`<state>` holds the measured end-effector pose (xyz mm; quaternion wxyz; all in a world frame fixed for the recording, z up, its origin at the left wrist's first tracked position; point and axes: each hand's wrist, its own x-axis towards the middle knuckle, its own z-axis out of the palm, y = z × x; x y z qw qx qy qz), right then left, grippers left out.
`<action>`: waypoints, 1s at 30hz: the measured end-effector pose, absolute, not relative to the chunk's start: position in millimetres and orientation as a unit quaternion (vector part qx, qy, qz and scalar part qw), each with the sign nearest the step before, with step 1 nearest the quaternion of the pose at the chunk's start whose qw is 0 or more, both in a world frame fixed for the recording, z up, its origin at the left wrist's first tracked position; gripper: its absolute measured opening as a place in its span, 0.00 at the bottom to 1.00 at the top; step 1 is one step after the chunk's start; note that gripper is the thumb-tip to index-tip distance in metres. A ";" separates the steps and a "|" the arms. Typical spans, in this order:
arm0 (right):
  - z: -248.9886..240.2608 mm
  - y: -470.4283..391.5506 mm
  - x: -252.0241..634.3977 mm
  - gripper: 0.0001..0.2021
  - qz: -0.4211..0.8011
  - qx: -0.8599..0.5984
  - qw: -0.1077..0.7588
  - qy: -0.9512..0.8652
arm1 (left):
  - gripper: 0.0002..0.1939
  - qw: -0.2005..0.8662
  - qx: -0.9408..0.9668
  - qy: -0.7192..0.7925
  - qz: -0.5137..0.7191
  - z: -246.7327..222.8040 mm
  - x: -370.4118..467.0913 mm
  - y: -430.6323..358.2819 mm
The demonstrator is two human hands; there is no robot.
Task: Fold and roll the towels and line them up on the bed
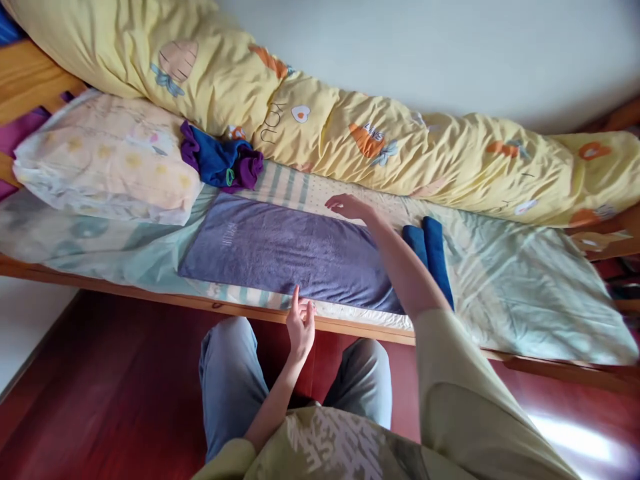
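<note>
A purple-grey towel lies spread flat along the bed, with small pale lettering near its left end. At its near edge is my left hand, palm turned up, index finger stretched out to the towel's border and the others loosely bent. My right hand hovers around the far edge of the same towel, fingers loosely bent and nothing visible in them. Two blue rolled cloths lie side by side just past the towel's right end, partly behind my right forearm.
A crumpled blue and purple cloth rests beside the pillow on the left. Along the wall runs a bunched yellow quilt. The bed's wooden edge passes in front of my knees, above a red floor.
</note>
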<state>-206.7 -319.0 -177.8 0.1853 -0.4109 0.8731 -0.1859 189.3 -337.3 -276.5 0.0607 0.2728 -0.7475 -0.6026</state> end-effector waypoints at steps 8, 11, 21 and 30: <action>-233.2 -370.9 -236.8 0.20 -0.176 -0.410 0.322 0.835 | 0.34 -0.002 0.383 -0.687 -0.618 -284.3 154.0 -336.7; -229.5 -369.8 -242.6 0.20 -0.170 -0.418 0.355 0.819 | 0.38 0.027 0.427 -0.676 -0.600 -289.0 146.4 -329.7; -219.1 -370.2 -249.9 0.21 -0.216 -0.447 0.463 0.735 | 0.36 0.290 0.436 -0.491 -0.696 -300.7 155.7 -293.8; -209.1 -358.2 -242.7 0.24 -0.292 -0.380 0.405 0.779 | 0.24 0.343 0.406 -0.488 -0.692 -287.4 161.9 -305.2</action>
